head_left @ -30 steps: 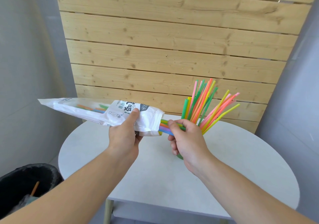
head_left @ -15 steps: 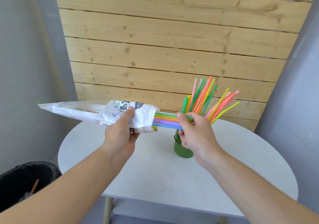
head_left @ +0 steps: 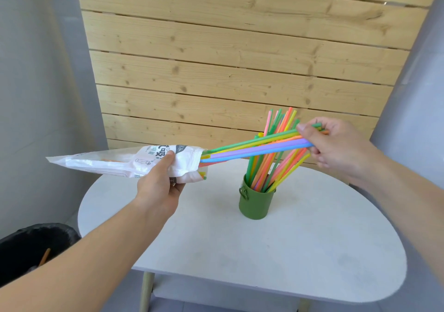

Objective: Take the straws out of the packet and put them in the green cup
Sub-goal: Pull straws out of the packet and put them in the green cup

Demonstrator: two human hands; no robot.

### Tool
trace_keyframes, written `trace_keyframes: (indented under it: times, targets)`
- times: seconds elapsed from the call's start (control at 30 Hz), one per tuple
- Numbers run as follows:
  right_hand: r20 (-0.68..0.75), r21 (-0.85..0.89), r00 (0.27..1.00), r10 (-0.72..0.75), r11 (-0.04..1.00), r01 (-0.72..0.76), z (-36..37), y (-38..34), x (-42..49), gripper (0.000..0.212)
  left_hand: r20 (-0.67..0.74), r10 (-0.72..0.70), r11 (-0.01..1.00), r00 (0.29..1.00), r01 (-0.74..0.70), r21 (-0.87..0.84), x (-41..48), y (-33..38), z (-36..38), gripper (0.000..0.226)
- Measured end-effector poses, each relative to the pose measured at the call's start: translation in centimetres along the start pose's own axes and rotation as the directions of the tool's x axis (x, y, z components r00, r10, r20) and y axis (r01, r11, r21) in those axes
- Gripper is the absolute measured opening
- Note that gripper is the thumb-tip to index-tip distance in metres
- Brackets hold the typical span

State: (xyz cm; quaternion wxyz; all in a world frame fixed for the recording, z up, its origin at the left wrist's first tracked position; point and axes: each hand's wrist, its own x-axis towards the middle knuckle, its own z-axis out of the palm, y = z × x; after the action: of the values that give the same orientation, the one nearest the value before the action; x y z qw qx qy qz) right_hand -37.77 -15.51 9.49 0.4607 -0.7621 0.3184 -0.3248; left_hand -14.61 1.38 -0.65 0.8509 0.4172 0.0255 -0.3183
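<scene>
My left hand (head_left: 159,184) grips the white plastic straw packet (head_left: 125,161), held level above the table's left side with its open mouth pointing right. My right hand (head_left: 334,146) pinches the ends of a bundle of coloured straws (head_left: 254,147) that reaches from the packet's mouth up to the right, most of its length out of the packet. Below the bundle stands the green cup (head_left: 254,203) on the white table (head_left: 300,251), holding several straws (head_left: 271,165) that fan upward. A few straw ends still show inside the packet.
A black bin (head_left: 31,247) with a dark liner sits on the floor at the lower left. A wooden plank wall (head_left: 216,59) rises right behind the table. Grey walls close in on both sides.
My right hand has pulled the straw bundle to the right and upward, drawing it far out of the packet. The packet and my left hand stayed roughly in place; the cup is now uncovered.
</scene>
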Motion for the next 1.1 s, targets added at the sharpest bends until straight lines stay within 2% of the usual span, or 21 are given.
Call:
trace_keyframes:
  times: [0.13, 0.47, 0.97, 1.1]
  targets:
    - [-0.017, -0.102, 1.000, -0.005, 0.995, 0.003, -2.1, -0.6, 0.4, 0.023, -0.033, -0.005, 1.000, 0.999, 0.005, -0.002, 0.1, 0.2, -0.3, 0.037]
    - [0.002, -0.344, 1.000, 0.015, 0.939, -0.013, -6.8, -1.3, 1.7, 0.028, -0.024, -0.011, 1.000, 1.000, 0.012, 0.012, 0.3, 0.1, -0.6, 0.039]
    - [0.072, -0.500, 0.997, -0.015, 0.865, 0.049, -9.3, -2.0, 2.6, 0.027, 0.005, -0.002, 1.000, 1.000, 0.002, 0.018, 0.5, 0.0, -0.6, 0.040]
    - [0.098, -0.593, 0.995, -0.023, 0.802, 0.077, -8.8, -2.1, 2.9, 0.028, 0.015, 0.012, 1.000, 1.000, -0.012, 0.011, 0.5, 0.0, -0.6, 0.042]
